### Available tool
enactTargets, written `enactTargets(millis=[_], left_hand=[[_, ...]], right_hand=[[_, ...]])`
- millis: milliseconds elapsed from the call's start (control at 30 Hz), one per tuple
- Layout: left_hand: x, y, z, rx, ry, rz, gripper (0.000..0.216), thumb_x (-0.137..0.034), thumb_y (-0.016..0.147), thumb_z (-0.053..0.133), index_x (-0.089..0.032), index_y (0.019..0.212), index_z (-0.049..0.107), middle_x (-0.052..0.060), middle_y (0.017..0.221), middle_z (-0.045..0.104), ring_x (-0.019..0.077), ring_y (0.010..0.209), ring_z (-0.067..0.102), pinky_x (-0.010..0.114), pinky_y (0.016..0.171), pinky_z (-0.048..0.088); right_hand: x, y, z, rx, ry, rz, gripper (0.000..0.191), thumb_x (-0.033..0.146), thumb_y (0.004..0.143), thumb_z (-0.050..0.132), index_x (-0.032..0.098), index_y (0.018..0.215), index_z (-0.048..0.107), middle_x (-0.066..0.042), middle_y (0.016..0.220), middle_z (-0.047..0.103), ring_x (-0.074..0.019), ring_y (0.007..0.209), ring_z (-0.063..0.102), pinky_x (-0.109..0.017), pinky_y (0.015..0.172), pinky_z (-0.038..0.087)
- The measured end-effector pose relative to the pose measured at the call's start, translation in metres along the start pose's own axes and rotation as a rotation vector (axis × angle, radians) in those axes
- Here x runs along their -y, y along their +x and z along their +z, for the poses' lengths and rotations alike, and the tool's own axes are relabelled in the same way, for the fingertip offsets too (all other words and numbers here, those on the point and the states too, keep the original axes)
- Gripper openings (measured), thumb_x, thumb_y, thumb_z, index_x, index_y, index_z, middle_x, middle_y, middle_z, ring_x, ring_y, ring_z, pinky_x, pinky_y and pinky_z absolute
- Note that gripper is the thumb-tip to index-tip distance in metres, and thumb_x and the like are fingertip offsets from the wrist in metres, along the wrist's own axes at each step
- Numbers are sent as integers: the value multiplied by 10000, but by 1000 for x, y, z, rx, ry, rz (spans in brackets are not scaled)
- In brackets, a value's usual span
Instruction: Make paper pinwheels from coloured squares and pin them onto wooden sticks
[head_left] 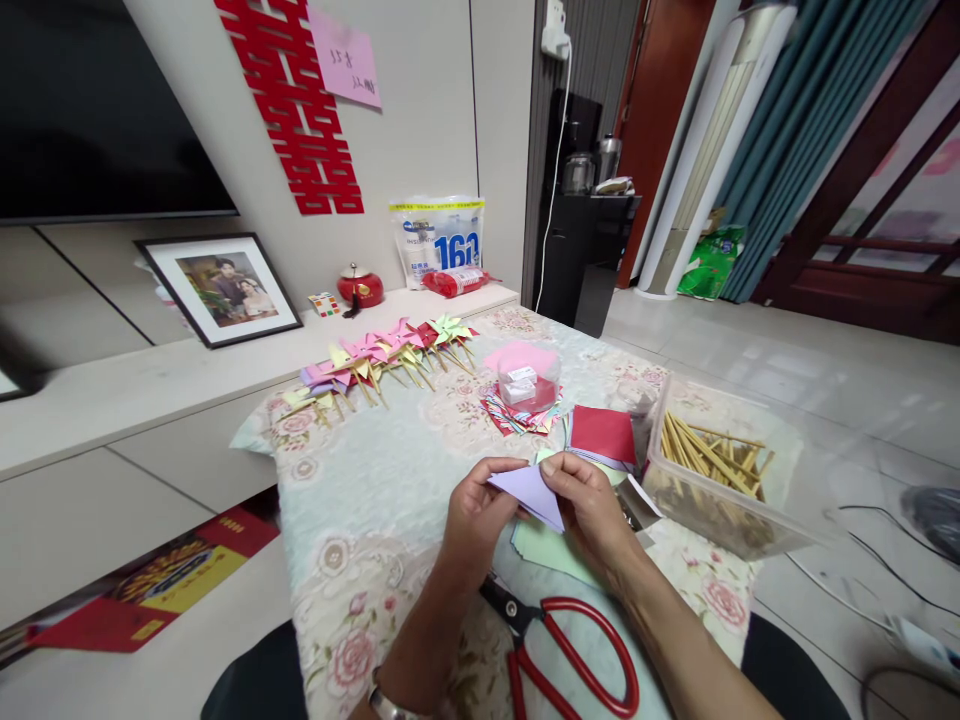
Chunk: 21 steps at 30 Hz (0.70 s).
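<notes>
A person's two bare hands work over a low surface [390, 480] covered with a pale floral cloth. The left hand [474, 520] and right hand [592, 510] meet near the middle of the view, both pinching a folded lilac paper [531, 492]. The grip of each hand is closed on that paper: the left thumb and fingers clamp its left corner, and the right fingertips press on its right edge. The paper is held just above the cloth, over a pale green sheet [551, 548] that lies flat beneath the hands.

Near the person, just below the wrists, red-handled scissors [574, 655] rest on the cloth, blades pointing toward the left hand. To the right, a clear plastic tub [720, 480] holds a heap of thin wooden sticks [709, 455]. Just left of the tub sits a stack of square papers with a red sheet [602, 435] on top. Beyond it, a small clear container [527, 385] stands on a fan of mixed coloured papers [517, 415]. Along the far edge of the surface, a row of finished paper pinwheels [382, 360] on sticks lies side by side, in pink, purple, yellow and green.

Behind, a long low shelf carries a framed photograph [219, 288] leaning on the wall, beside a small red pot [360, 287].
</notes>
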<state>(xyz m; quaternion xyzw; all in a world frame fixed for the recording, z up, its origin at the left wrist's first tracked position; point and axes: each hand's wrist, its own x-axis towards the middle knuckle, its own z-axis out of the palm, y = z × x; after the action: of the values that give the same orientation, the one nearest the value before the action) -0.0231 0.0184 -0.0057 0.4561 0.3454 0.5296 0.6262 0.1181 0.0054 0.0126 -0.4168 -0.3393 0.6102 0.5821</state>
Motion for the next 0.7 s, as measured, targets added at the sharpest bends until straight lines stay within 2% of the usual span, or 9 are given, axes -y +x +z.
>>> enactTargets(millis=[133, 267, 433, 500, 600, 700], left_hand=[[-1, 2, 4, -60, 19, -25, 243, -183, 675, 718, -151, 908, 659, -21, 648, 669, 111, 527, 587, 218, 535, 480], [-5, 4, 7, -150, 47, -34, 247, -189, 640, 714, -151, 873, 642, -39, 577, 651, 109, 479, 569, 216, 510, 467], [-11, 3, 6, -278, 104, -16, 211, -172, 609, 671, -167, 817, 641, -38, 599, 669, 124, 531, 605, 216, 534, 464], [-12, 2, 6, -290, 148, -20, 184, -180, 608, 661, -172, 790, 644, -42, 587, 657, 132, 537, 606, 220, 530, 460], [-12, 2, 4, -267, 213, -24, 145, -206, 629, 648, -175, 770, 651, -37, 590, 647, 139, 536, 593, 230, 526, 457], [-8, 3, 0, -250, 315, 35, 126, -205, 654, 631, -172, 767, 674, 4, 711, 680, 157, 624, 612, 257, 595, 480]], right_hand=[[-4, 1, -5, -9, -133, -88, 352, 484, 708, 808, 170, 836, 714, 13, 613, 629, -113, 521, 515, -233, 509, 371], [-2, -4, -7, 27, -247, -180, 415, 484, 798, 734, 185, 1083, 689, 6, 730, 624, -128, 595, 543, -247, 555, 415], [2, -10, -5, 84, -610, -351, 649, 407, 795, 758, 232, 1380, 537, -92, 1195, 624, -206, 875, 611, -304, 697, 495], [1, -11, -4, 90, -771, -425, 680, 378, 794, 763, 248, 1411, 509, -105, 1254, 610, -233, 940, 604, -329, 742, 507], [0, -12, -4, 95, -886, -495, 630, 346, 820, 732, 242, 1403, 517, -118, 1244, 612, -253, 965, 606, -371, 801, 517], [0, -12, -4, 114, -944, -531, 609, 331, 838, 705, 226, 1406, 514, -134, 1236, 615, -275, 1007, 606, -406, 852, 518]])
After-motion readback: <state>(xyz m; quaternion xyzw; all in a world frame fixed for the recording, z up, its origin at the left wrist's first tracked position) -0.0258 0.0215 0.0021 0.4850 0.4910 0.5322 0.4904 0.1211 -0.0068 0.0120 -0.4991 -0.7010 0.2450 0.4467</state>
